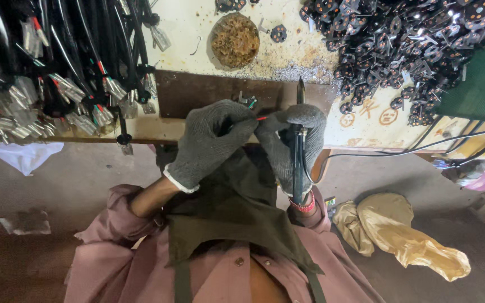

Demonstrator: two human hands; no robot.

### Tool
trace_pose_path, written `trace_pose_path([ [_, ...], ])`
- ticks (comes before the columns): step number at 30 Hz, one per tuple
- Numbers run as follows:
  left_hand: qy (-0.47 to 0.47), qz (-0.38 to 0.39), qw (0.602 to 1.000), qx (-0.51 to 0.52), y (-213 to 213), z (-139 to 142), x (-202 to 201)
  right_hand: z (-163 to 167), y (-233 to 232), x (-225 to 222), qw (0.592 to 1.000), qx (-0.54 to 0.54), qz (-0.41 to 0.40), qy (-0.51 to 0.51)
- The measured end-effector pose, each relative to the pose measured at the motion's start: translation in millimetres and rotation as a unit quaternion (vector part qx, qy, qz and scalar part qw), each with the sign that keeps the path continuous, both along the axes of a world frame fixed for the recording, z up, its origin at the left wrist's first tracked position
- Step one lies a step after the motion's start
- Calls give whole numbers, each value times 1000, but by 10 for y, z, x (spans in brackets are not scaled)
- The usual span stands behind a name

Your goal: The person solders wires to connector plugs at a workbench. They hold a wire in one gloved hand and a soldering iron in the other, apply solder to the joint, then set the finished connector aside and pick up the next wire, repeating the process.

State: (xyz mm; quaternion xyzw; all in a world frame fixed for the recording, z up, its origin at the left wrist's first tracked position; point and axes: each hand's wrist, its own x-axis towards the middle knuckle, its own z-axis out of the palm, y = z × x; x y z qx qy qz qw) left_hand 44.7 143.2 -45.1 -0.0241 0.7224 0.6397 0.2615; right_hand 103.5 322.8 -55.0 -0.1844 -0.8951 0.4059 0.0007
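Note:
Both my hands wear grey knit gloves and meet over the front edge of the workbench (186, 28). My left hand (209, 140) pinches a thin red wire (261, 118) with a small connector piece just beyond its fingers. My right hand (290, 143) grips a dark soldering iron (298, 163), its tip pointing up past a brown plate (197, 90) on the bench. The two hands touch at the fingertips around the wire.
Bundles of black cables with metal terminals (46, 73) fill the left of the bench. A heap of small black round parts (399, 45) lies at right, a brown tip-cleaning pad (234, 39) between. A tan bag (399, 233) and white cloth (23, 154) lie on the floor.

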Motion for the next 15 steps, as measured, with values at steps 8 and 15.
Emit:
trace_pose_path([
  [8,19,-41,999,-12,-53,36,-132,-6,117,-83,968,-243,-9,64],
  [15,63,-28,997,-33,-26,116,-181,-109,57,-1,961,-260,-54,73],
])
